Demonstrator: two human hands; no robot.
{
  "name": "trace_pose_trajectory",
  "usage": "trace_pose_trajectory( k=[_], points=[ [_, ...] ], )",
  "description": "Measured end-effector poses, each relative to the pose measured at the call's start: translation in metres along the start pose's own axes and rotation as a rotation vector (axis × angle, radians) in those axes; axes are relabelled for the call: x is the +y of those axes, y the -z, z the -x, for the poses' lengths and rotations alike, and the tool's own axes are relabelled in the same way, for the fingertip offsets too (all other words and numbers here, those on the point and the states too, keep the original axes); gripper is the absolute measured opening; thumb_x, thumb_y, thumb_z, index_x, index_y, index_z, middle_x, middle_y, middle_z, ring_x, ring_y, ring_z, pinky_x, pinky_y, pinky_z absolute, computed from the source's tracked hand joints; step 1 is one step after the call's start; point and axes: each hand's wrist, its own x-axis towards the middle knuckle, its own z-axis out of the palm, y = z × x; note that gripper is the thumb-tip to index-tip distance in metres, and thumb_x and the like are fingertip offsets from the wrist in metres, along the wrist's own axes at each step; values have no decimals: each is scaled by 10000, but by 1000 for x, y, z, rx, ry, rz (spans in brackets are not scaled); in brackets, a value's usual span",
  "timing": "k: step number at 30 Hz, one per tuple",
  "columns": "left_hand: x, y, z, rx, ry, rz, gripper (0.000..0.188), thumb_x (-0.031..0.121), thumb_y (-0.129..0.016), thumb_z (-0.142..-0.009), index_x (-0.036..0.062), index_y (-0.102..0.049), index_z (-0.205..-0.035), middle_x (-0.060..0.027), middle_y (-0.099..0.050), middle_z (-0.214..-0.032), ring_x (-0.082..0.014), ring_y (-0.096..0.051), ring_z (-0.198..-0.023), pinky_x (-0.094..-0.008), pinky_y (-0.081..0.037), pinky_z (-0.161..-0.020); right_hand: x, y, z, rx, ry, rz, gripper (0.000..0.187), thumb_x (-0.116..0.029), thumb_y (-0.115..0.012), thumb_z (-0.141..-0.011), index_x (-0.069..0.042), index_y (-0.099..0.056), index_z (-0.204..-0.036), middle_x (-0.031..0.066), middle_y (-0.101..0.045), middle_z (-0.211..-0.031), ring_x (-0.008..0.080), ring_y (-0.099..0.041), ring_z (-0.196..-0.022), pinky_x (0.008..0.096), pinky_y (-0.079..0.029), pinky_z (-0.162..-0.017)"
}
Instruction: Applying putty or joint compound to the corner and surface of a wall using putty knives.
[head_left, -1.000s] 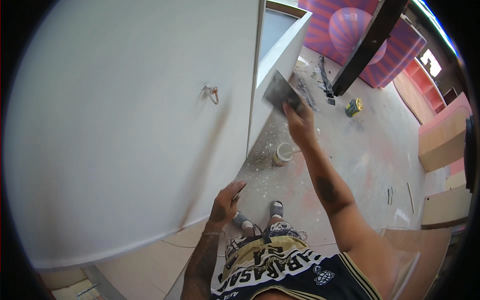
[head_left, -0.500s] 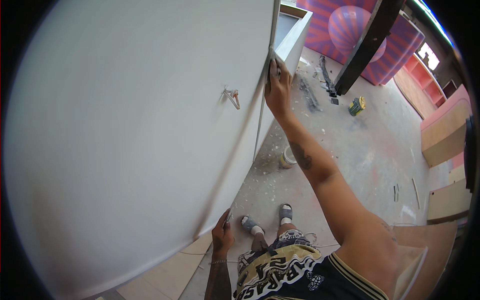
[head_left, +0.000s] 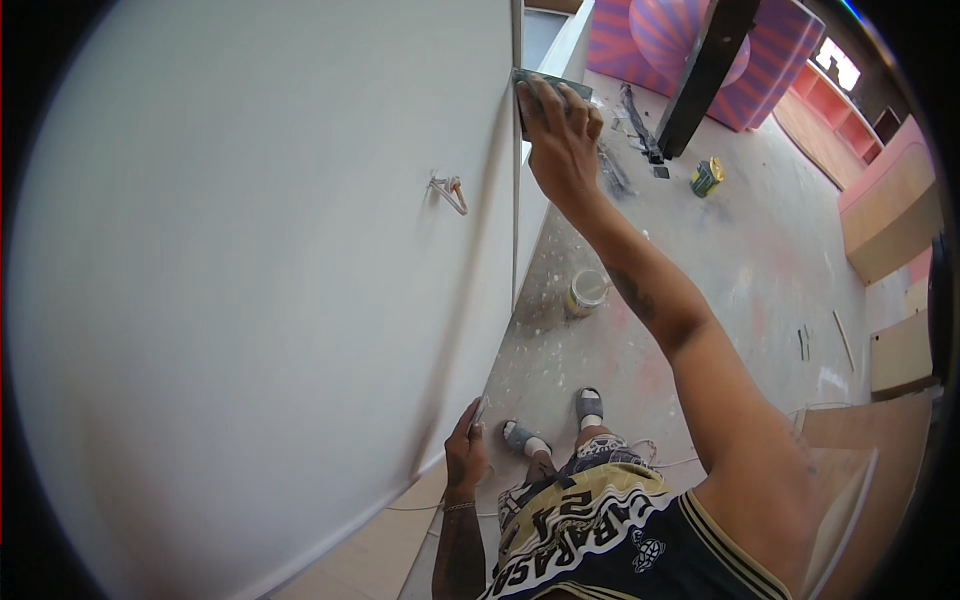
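A large white panel (head_left: 270, 280) fills the left side, with its long edge running down toward me. At the upper part of that edge, my right hand (head_left: 562, 140) presses a dark green flat sheet (head_left: 580, 89), which looks like sandpaper, with the fingers bent over it. Lower down, my left hand (head_left: 465, 462) is closed on a thin greyish flat piece (head_left: 480, 409) beside the panel's lower edge; its kind is unclear. A small twisted bit of cord or wire (head_left: 452, 190) sticks out of the panel's face.
An open paint can (head_left: 587, 291) stands on the spattered floor below my right arm. Farther off are a green-yellow tin (head_left: 707, 177), a dark post (head_left: 705, 85) and a pink-purple striped box (head_left: 770, 80). Wooden boards (head_left: 870, 430) lean at the right.
My right hand has turned, so the dark green sheet now shows broadly over the panel's edge. My view has shifted slightly; my left hand stays by the lower edge.
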Motion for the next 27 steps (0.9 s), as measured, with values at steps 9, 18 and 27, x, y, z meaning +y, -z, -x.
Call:
trace_pose_trajectory(
  k=[9, 18, 27],
  points=[
    [-4, 5, 13, -7, -12, -19, 371, 192, -472, -1013, 57, -543, -1350, -184, -669, -1165, -203, -625, -980, -311, -474, -884, -15, -9, 9, -124, 47, 238, 479, -173, -647, -785, -112, -617, -1259, 35, -410, -1425, 302, -357, -1305, 581, -195, -1084],
    [-19, 13, 23, -41, 121, -5, 374, 160, -466, -1004, 53, -534, -1356, -207, -650, -1211, -247, -613, -1142, -340, -447, -973, -20, -24, 35, -172, 41, 291, 402, -199, -658, -786, -128, -666, -1182, 23, -411, -1425, 294, -346, -1312, 580, -202, -1086],
    [-16, 12, 23, -4, 9, -54, 383, 170, -470, -1006, 59, -527, -1367, -209, -653, -1205, -242, -626, -1099, -327, -455, -951, -27, -41, 67, -205, 12, 234, 462, -175, -628, -809, -127, -609, -1268, 18, -443, -1411, 271, -385, -1293, 559, -226, -1081]
  ],
)
